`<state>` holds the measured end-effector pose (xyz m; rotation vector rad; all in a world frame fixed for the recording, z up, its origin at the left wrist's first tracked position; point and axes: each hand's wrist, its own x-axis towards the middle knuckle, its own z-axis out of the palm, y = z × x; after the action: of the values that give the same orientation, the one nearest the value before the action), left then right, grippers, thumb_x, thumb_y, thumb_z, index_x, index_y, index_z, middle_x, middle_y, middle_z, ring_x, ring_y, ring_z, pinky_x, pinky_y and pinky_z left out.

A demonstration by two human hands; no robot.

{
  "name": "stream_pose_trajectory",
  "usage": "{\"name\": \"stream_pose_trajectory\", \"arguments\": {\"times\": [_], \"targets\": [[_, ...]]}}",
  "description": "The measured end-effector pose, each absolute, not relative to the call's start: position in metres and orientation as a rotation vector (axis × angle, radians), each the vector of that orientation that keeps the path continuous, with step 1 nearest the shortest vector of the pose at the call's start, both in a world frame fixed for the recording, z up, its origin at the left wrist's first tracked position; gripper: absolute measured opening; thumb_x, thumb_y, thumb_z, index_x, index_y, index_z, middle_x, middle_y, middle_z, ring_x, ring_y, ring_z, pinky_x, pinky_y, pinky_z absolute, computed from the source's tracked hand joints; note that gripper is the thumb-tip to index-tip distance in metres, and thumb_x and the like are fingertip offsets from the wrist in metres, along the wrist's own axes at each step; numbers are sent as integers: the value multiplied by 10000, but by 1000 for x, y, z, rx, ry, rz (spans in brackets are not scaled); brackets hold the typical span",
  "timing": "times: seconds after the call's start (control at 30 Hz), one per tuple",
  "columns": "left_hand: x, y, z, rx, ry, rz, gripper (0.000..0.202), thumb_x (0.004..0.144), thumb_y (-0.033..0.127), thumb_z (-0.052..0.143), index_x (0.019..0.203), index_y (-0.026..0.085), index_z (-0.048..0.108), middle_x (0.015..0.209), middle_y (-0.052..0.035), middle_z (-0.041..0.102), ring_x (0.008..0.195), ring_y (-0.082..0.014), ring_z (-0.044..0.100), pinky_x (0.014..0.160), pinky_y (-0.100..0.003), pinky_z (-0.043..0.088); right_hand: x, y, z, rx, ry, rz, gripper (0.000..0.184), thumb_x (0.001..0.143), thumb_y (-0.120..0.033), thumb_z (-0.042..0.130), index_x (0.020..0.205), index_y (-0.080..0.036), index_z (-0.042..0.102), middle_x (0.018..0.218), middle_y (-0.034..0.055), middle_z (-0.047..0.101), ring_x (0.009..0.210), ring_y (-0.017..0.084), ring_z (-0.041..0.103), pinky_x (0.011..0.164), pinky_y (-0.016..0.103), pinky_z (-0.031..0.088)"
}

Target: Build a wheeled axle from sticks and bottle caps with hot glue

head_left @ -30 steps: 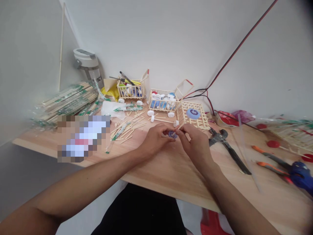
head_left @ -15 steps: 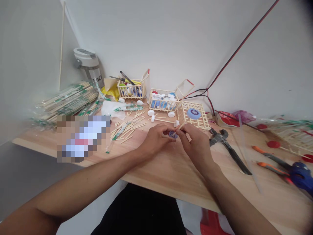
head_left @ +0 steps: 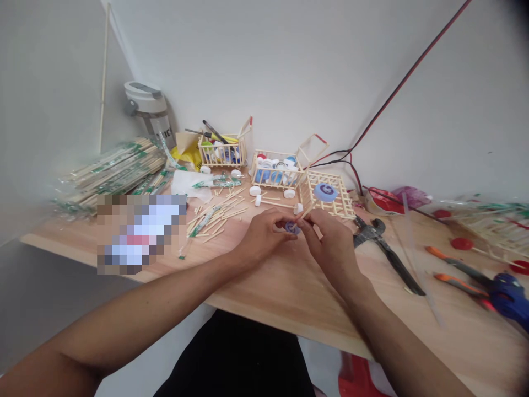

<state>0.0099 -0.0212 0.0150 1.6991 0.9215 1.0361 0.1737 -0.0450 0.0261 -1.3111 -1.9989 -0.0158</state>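
Observation:
Between the thumb and fingers of my left hand (head_left: 268, 234) is a small blue bottle cap (head_left: 291, 226), partly covered by the fingertips. My right hand (head_left: 330, 242) pinches a thin wooden stick (head_left: 306, 212), whose lower end meets that cap. A second blue bottle cap (head_left: 325, 192) appears at the stick's upper end, in front of a lattice of sticks (head_left: 341, 184); the join is hard to make out. Behind my hands stands a small stick-built cart (head_left: 273, 179) with white cap wheels, filled with bottle caps.
Another stick cart (head_left: 222, 157) holds caps and pens. Cut sticks (head_left: 221, 220) lie scattered left of my hands, beside a blurred-out device (head_left: 142, 231). To the right are pincers (head_left: 388, 253), orange-handled pliers (head_left: 458, 281) and a blue tool (head_left: 510, 298). Wrapped chopsticks (head_left: 115, 171) are piled at left.
The upper blue cap has shifted very slightly left and turned a little. Both hands keep nearly the same place and grip.

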Motion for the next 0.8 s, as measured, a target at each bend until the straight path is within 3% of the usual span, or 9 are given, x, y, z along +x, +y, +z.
{"name": "stream_pose_trajectory", "arguments": {"times": [0.8], "targets": [[9, -21, 15, 1740, 955, 1027, 247, 719, 112, 698, 952, 194, 716, 939, -23, 689, 911, -171, 605, 825, -296, 469, 173, -45, 27, -1301, -1998, -35, 197, 930, -276, 522, 742, -215, 525, 731, 13, 589, 717, 177, 558, 677, 305, 375]]}}
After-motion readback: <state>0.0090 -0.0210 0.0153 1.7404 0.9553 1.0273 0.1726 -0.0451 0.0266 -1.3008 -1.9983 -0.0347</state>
